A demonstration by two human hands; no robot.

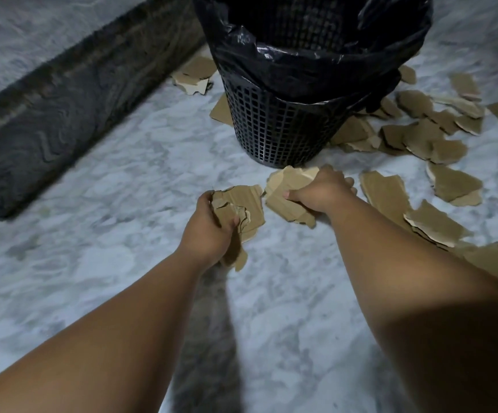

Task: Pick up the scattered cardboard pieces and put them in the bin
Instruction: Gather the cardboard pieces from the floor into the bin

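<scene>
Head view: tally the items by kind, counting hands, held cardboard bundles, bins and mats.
Hands: 2 (left hand, right hand)
Held cardboard bundles: 2 (left bundle, right bundle)
Bin: 1
Dark mat: 1
Total: 6

Home interior: marble floor [107, 180], shaggy rug [48, 114].

Both forearms bare, no sleeves, no watch/rings/gloves visible; left hand [209, 231] & right hand [322, 190] bare, nails short
</scene>
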